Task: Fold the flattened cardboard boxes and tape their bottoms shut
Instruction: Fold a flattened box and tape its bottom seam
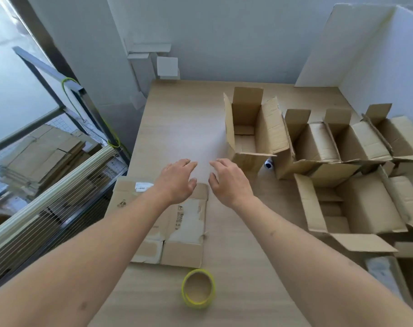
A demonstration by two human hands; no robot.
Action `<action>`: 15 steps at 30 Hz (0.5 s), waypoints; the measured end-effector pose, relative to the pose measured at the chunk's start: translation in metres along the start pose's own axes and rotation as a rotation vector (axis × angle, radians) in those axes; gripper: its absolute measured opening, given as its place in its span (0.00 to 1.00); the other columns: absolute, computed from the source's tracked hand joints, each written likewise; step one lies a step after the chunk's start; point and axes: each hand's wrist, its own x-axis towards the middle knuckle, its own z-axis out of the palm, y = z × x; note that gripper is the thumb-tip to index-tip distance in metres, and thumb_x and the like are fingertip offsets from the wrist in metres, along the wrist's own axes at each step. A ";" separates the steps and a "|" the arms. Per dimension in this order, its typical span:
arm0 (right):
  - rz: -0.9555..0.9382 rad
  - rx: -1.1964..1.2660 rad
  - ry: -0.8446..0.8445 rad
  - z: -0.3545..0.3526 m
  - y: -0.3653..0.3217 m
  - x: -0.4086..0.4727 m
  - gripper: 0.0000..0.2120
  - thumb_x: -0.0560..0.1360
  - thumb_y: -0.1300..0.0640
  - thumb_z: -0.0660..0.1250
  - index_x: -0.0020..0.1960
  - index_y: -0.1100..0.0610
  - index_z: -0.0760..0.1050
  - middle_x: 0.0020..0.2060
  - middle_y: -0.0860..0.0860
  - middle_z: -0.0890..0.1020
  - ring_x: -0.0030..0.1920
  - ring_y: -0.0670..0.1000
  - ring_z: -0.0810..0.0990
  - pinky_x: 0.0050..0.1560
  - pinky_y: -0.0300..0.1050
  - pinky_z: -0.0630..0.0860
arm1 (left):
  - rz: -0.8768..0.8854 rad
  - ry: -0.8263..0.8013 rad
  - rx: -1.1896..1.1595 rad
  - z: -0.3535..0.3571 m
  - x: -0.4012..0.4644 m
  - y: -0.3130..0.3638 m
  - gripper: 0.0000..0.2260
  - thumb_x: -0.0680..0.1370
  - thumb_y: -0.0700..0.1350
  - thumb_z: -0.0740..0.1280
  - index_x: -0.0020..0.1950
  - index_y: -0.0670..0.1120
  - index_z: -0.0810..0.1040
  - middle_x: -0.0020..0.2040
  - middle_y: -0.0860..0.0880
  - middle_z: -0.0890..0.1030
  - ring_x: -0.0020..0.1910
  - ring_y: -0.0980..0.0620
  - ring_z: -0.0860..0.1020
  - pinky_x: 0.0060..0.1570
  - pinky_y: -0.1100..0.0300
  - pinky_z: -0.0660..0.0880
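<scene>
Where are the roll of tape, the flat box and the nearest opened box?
roll of tape (198, 289): head view, on its cardboard core.
flat box (184, 232): head view, on its middle panel.
nearest opened box (269, 128): head view, on its right inner wall.

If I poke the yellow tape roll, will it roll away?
Probably not: the tape roll lies flat on its side on the table, so it would likely slide. Its open core suggests it is light. Stood on edge, it would likely roll.
</scene>
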 end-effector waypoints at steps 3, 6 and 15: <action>0.106 0.028 -0.059 0.034 -0.028 -0.017 0.21 0.83 0.53 0.59 0.74 0.55 0.71 0.69 0.52 0.74 0.67 0.56 0.73 0.64 0.51 0.73 | -0.013 -0.033 -0.028 0.007 -0.028 -0.035 0.27 0.84 0.49 0.63 0.83 0.48 0.62 0.82 0.45 0.63 0.80 0.43 0.63 0.79 0.48 0.58; 0.228 0.041 -0.137 0.074 -0.049 -0.030 0.21 0.82 0.52 0.59 0.73 0.55 0.70 0.68 0.53 0.73 0.65 0.58 0.75 0.63 0.54 0.75 | -0.021 -0.089 -0.045 0.018 -0.051 -0.073 0.28 0.84 0.48 0.64 0.83 0.48 0.62 0.81 0.44 0.64 0.78 0.40 0.65 0.77 0.47 0.62; 0.509 0.073 -0.258 0.163 -0.054 -0.056 0.22 0.81 0.48 0.60 0.73 0.55 0.68 0.72 0.55 0.68 0.70 0.59 0.70 0.65 0.52 0.71 | -0.159 -0.168 -0.086 0.077 -0.081 -0.175 0.28 0.82 0.48 0.66 0.81 0.47 0.64 0.78 0.41 0.66 0.74 0.38 0.68 0.73 0.46 0.67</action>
